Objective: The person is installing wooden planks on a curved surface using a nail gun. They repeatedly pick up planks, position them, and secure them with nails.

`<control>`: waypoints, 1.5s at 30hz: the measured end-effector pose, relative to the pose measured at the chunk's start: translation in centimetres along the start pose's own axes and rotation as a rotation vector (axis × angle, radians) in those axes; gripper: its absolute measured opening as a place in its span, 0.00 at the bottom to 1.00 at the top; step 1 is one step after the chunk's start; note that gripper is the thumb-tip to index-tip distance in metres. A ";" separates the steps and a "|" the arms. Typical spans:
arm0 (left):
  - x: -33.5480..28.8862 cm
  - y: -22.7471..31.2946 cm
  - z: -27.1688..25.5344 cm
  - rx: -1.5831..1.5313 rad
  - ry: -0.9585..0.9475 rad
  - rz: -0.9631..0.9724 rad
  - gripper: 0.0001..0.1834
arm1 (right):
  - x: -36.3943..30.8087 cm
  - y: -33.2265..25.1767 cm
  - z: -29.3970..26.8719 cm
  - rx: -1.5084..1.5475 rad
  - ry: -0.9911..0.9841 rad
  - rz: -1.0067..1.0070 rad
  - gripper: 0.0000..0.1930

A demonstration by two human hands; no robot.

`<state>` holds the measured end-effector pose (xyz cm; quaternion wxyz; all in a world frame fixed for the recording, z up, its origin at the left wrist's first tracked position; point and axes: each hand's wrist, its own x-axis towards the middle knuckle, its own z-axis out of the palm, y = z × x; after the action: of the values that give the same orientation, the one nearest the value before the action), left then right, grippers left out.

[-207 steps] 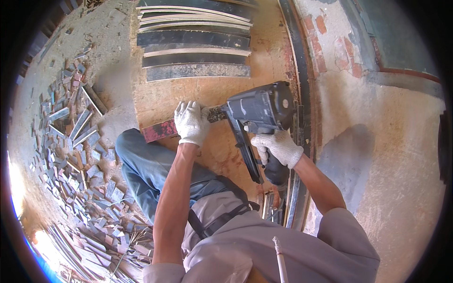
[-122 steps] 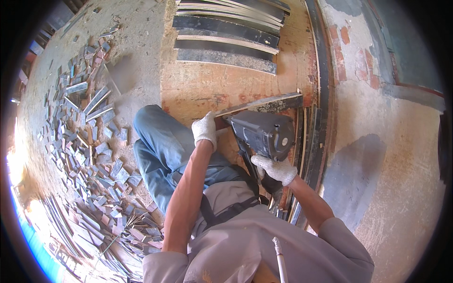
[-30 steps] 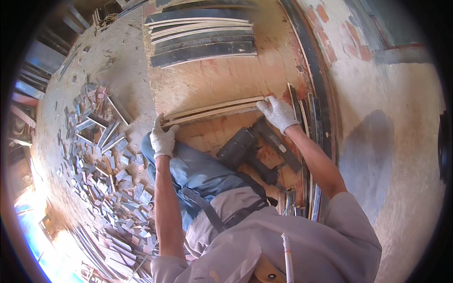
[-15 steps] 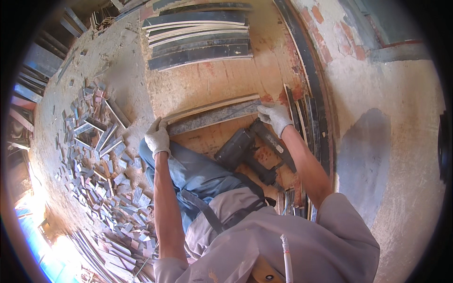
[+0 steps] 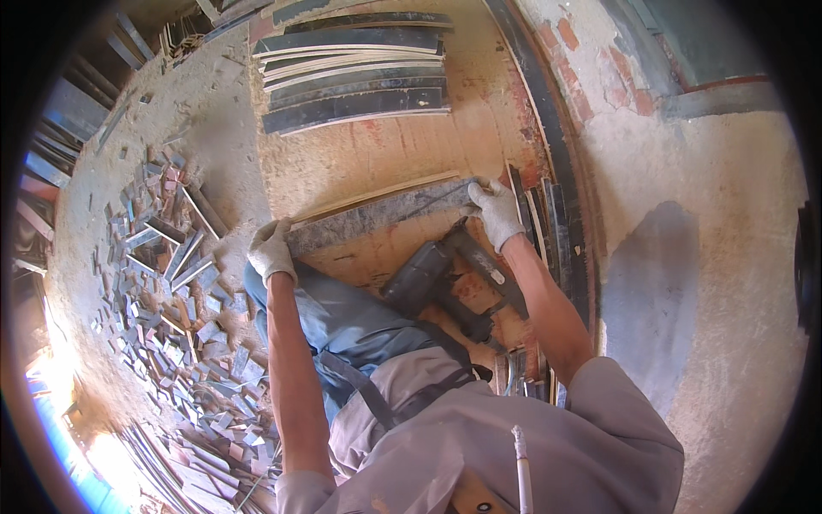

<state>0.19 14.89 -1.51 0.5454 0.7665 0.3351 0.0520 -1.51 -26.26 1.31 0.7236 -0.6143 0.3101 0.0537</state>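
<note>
A dark-faced wooden strip (image 5: 381,214) spans between my two gloved hands, low over the wooden board (image 5: 342,163). My left hand (image 5: 272,250) is closed on its left end. Its right end is gripped by my right hand (image 5: 494,210), thumb toward me. Along the strip's far side shows the pale edge of a second strip (image 5: 368,194); I cannot tell whether the two touch. Nearer my body, beside my bent leg, a black nail gun (image 5: 419,276) lies on the board, its magazine (image 5: 488,267) reaching below my right forearm.
A stack of dark strips (image 5: 355,73) lies at the board's far end. More long strips (image 5: 548,218) stand along the right by the wall (image 5: 728,180). Small wood offcuts (image 5: 184,291) are heaped on the floor at left. A thin white stick (image 5: 522,471) shows near my chest.
Both hands have tilted the strip, so its dark face shows broader and covers more of the strip behind. My right hand has shifted slightly right and closed round the end.
</note>
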 end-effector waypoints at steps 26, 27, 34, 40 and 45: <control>-3.1 1.3 -0.9 -0.012 -0.105 -0.051 0.18 | 1.3 2.4 3.1 -0.027 0.040 -0.183 0.05; -3.0 0.8 -1.1 0.024 -0.090 -0.024 0.18 | 1.2 2.5 2.9 -0.047 0.036 -0.184 0.06; -2.5 -1.2 -1.1 0.030 -0.080 -0.021 0.18 | 0.4 2.9 2.4 -0.069 0.083 -0.167 0.10; -2.7 -0.4 -1.0 0.101 -0.046 -0.011 0.17 | 0.0 0.5 1.9 -0.265 -0.020 -0.072 0.21; -2.9 0.4 -1.0 0.112 -0.101 0.034 0.22 | 0.8 -1.9 2.6 -0.198 -0.022 0.037 0.24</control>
<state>-2.30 13.97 0.10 0.5168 0.8030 0.2968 0.0037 0.98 -24.59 2.69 0.6614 -0.6765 0.3066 0.1045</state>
